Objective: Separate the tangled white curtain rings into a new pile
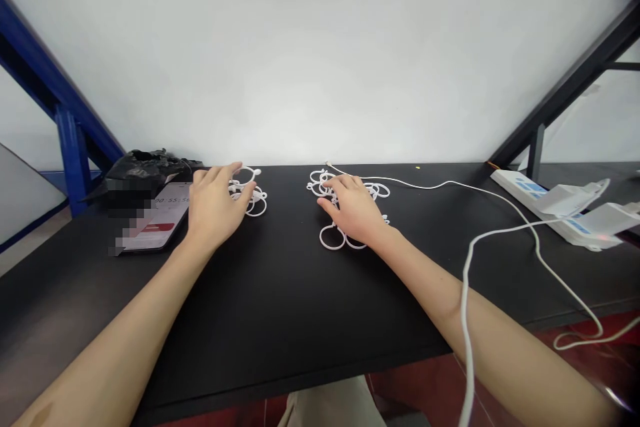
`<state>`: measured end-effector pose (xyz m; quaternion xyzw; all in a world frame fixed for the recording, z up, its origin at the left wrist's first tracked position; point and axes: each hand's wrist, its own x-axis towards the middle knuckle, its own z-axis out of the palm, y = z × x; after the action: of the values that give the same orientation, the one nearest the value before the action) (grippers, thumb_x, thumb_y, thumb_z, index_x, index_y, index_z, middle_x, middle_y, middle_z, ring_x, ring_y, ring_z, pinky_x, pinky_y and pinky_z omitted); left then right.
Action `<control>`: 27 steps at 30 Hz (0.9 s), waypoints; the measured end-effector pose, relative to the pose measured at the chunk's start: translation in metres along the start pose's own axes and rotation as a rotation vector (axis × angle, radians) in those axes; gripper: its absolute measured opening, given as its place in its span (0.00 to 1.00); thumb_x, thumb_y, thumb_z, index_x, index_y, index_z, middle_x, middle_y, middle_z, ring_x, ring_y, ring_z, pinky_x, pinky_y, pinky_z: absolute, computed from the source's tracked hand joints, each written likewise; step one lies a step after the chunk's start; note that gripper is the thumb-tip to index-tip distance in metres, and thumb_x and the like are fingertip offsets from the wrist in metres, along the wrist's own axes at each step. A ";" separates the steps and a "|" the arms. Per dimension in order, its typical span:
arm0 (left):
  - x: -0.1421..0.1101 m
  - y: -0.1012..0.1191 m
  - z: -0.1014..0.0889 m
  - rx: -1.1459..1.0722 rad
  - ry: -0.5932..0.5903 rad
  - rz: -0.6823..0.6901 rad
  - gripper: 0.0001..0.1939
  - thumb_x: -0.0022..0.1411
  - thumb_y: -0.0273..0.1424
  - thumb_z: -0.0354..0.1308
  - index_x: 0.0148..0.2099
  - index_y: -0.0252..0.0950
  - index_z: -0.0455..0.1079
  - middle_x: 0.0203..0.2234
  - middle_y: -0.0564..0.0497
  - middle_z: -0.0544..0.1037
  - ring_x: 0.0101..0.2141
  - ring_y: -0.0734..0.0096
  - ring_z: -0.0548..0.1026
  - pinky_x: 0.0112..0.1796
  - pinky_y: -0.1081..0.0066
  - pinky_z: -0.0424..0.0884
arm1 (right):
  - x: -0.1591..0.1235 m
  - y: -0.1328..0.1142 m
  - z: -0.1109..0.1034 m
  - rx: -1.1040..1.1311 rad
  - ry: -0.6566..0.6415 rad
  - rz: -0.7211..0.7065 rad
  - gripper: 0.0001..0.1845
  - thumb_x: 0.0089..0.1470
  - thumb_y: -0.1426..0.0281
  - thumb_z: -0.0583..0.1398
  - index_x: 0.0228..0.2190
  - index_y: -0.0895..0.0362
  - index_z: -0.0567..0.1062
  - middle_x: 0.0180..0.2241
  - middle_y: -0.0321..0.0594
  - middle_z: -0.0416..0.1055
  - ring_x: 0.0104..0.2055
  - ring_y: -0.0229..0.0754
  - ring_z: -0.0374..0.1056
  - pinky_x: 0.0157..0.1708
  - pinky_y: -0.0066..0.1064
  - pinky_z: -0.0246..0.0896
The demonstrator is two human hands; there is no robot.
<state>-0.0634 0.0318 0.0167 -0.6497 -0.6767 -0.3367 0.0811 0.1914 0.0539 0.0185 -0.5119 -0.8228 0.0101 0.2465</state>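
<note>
Several white rings (257, 195) lay on a black table (280, 307) at the left hand (213, 203), whose thumb and fingers were parted, just beside a phone (163, 217). The right hand (355, 209), well apart from the left, covered part of a larger ring cluster (320, 188); whether either hand gripped a ring could not be told.

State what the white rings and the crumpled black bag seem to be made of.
White rings: probably smooth, satin plastic, judging by their even, thin loops. Crumpled black bag: likely thin plastic film, slightly glossy, since its creases catch light.
</note>
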 end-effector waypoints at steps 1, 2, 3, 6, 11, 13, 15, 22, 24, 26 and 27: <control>0.001 -0.005 0.003 0.033 -0.041 -0.025 0.25 0.66 0.41 0.51 0.60 0.35 0.68 0.52 0.40 0.76 0.55 0.43 0.66 0.52 0.50 0.64 | 0.000 0.002 0.001 -0.015 -0.032 -0.004 0.17 0.62 0.65 0.58 0.50 0.59 0.74 0.53 0.49 0.70 0.58 0.56 0.60 0.57 0.48 0.58; 0.002 -0.008 0.006 0.057 -0.083 -0.043 0.26 0.66 0.42 0.50 0.61 0.33 0.67 0.53 0.39 0.75 0.56 0.41 0.65 0.52 0.48 0.64 | 0.000 0.002 0.001 -0.024 -0.055 -0.009 0.15 0.62 0.65 0.57 0.48 0.58 0.75 0.54 0.48 0.69 0.58 0.56 0.60 0.57 0.48 0.58; 0.002 -0.011 0.009 0.071 -0.120 -0.051 0.28 0.66 0.42 0.49 0.61 0.32 0.67 0.54 0.38 0.75 0.57 0.40 0.64 0.52 0.47 0.64 | 0.000 0.002 0.002 -0.030 -0.071 -0.010 0.14 0.62 0.65 0.57 0.46 0.58 0.75 0.54 0.48 0.69 0.58 0.55 0.60 0.58 0.48 0.57; -0.001 -0.011 0.014 0.072 -0.154 -0.045 0.29 0.67 0.42 0.45 0.62 0.30 0.67 0.57 0.38 0.73 0.57 0.41 0.64 0.52 0.47 0.64 | -0.001 0.000 0.003 -0.045 -0.101 0.010 0.12 0.62 0.65 0.57 0.41 0.58 0.76 0.50 0.48 0.70 0.54 0.53 0.62 0.57 0.47 0.57; -0.005 -0.002 0.013 0.060 -0.140 0.027 0.27 0.67 0.42 0.46 0.61 0.35 0.68 0.57 0.43 0.74 0.57 0.44 0.65 0.53 0.49 0.65 | -0.002 0.000 0.005 -0.054 -0.083 -0.011 0.08 0.60 0.68 0.60 0.41 0.58 0.74 0.44 0.46 0.72 0.49 0.51 0.64 0.52 0.43 0.60; -0.007 0.001 0.012 0.064 -0.166 0.064 0.26 0.67 0.42 0.46 0.61 0.36 0.68 0.56 0.44 0.74 0.57 0.45 0.65 0.53 0.50 0.65 | -0.001 -0.001 0.007 -0.048 -0.066 -0.030 0.10 0.59 0.70 0.61 0.43 0.58 0.73 0.44 0.46 0.73 0.47 0.49 0.64 0.49 0.41 0.61; -0.009 0.003 0.013 0.075 -0.193 0.089 0.26 0.67 0.42 0.47 0.61 0.36 0.68 0.54 0.43 0.75 0.57 0.46 0.65 0.54 0.50 0.64 | -0.001 -0.001 0.008 -0.037 -0.067 -0.043 0.12 0.58 0.71 0.62 0.45 0.58 0.72 0.43 0.45 0.73 0.45 0.48 0.64 0.47 0.39 0.61; -0.009 0.003 0.015 0.159 -0.254 0.097 0.28 0.67 0.43 0.45 0.63 0.35 0.66 0.56 0.42 0.74 0.58 0.45 0.63 0.54 0.50 0.63 | -0.003 -0.001 0.011 -0.023 -0.059 -0.099 0.07 0.60 0.73 0.59 0.41 0.57 0.74 0.40 0.43 0.73 0.41 0.47 0.63 0.43 0.38 0.60; -0.007 0.002 0.016 0.187 -0.239 0.076 0.31 0.68 0.47 0.43 0.65 0.34 0.64 0.60 0.42 0.70 0.60 0.44 0.61 0.55 0.50 0.61 | -0.003 -0.001 0.010 -0.012 -0.052 -0.098 0.07 0.60 0.73 0.58 0.41 0.57 0.74 0.40 0.43 0.73 0.42 0.47 0.62 0.43 0.38 0.61; -0.005 0.000 0.017 0.215 -0.236 0.061 0.36 0.67 0.51 0.42 0.67 0.32 0.60 0.63 0.41 0.67 0.62 0.43 0.58 0.57 0.48 0.58 | -0.004 -0.002 0.009 -0.008 -0.043 -0.092 0.09 0.61 0.73 0.57 0.42 0.58 0.75 0.41 0.44 0.73 0.44 0.48 0.62 0.45 0.39 0.61; -0.004 -0.001 0.018 0.226 -0.248 0.059 0.38 0.67 0.52 0.41 0.68 0.31 0.58 0.63 0.40 0.66 0.63 0.43 0.57 0.58 0.48 0.56 | -0.004 -0.003 0.008 -0.011 -0.038 -0.091 0.09 0.61 0.73 0.57 0.42 0.58 0.75 0.41 0.45 0.73 0.44 0.49 0.62 0.45 0.39 0.61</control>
<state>-0.0582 0.0388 0.0000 -0.6927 -0.6956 -0.1732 0.0791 0.1867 0.0509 0.0107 -0.4749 -0.8499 0.0042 0.2283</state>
